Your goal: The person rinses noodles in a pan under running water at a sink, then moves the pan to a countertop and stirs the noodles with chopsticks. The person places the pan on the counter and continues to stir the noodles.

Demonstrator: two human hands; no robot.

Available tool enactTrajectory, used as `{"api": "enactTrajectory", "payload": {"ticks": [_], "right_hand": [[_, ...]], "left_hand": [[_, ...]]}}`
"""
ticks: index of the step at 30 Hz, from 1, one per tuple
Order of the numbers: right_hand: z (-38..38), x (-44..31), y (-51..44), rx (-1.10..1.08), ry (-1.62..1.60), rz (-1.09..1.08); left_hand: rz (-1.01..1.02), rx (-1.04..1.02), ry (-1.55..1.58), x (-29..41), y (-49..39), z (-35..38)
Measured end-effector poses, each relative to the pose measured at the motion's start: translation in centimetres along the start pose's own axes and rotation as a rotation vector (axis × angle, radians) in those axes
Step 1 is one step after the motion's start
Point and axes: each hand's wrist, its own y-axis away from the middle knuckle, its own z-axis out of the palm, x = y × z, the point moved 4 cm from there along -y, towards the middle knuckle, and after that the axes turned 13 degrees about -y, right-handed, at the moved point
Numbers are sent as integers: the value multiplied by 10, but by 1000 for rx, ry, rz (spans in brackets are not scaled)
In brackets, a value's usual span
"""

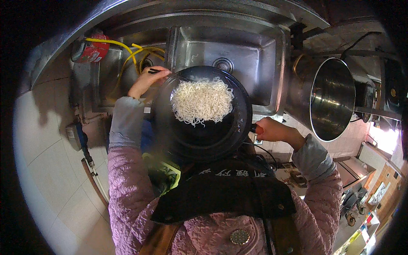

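Observation:
My right hand (274, 129) is closed around the handle (254, 128) of a dark frying pan (204, 140). The pan is over the near edge of a stainless steel sink, in front of my apron. A block of pale, curly noodles (202, 101) lies in its upper middle, with a few loose strands at the lower edge. At the pan's upper left, my left hand (149, 81) grips a thin dark utensil (155, 71), whose far end reaches toward the noodles. Whether it is one stick or a pair of chopsticks, I cannot tell.
Behind the pan is the right sink basin (264, 73) with a drain (223, 64). A yellow hose (127, 59) curls in the left basin, near a red container (95, 49). A large metal pot (333, 98) stands at right. A lime-rimmed container (175, 178) sits below left.

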Motion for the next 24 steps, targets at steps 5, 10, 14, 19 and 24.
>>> {"api": "enactTrajectory", "payload": {"ticks": [5, 10, 14, 19, 24], "right_hand": [[-1, 3, -1, 14, -18, -25], [-1, -1, -2, 31, -90, -49], [-4, -5, 1, -14, -63, 40], [-6, -10, 2, -21, -47, 56], [-5, -7, 0, -4, -33, 48]], "left_hand": [[-5, 11, 4, -5, -2, 0], [-17, 13, -2, -9, -2, 0], [-15, 22, 4, -10, -1, 1], [-9, 13, 28, -10, 0, 3], [25, 41, 68, -6, 4, 9]]}}
